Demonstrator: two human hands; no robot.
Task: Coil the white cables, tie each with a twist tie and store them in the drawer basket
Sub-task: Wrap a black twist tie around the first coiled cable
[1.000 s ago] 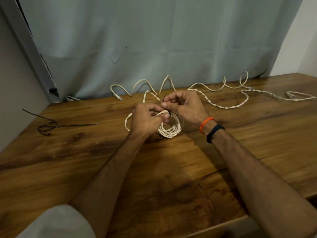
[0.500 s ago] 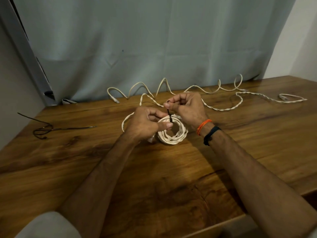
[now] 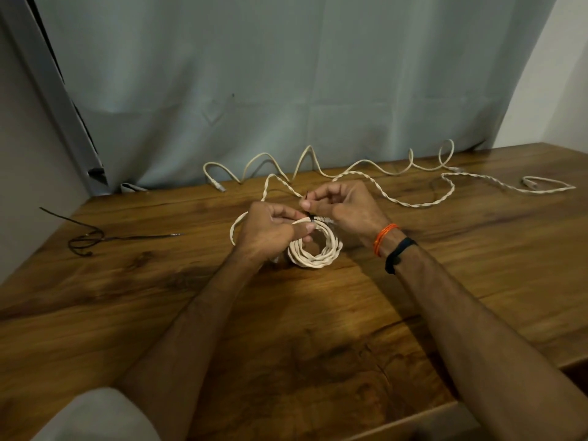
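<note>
Gripping left hand (image 3: 270, 232): the coiled white cable (image 3: 316, 249) is held at its top, thumb pressed on the strands, coil resting on the wooden table (image 3: 318, 329)
Right hand (image 3: 345, 206): a black twist tie (image 3: 308, 205) is pinched just above the coil
Loose cables (image 3: 413, 203): spread along the table's far edge
Spare ties (image 3: 92, 238): lying far left
</note>
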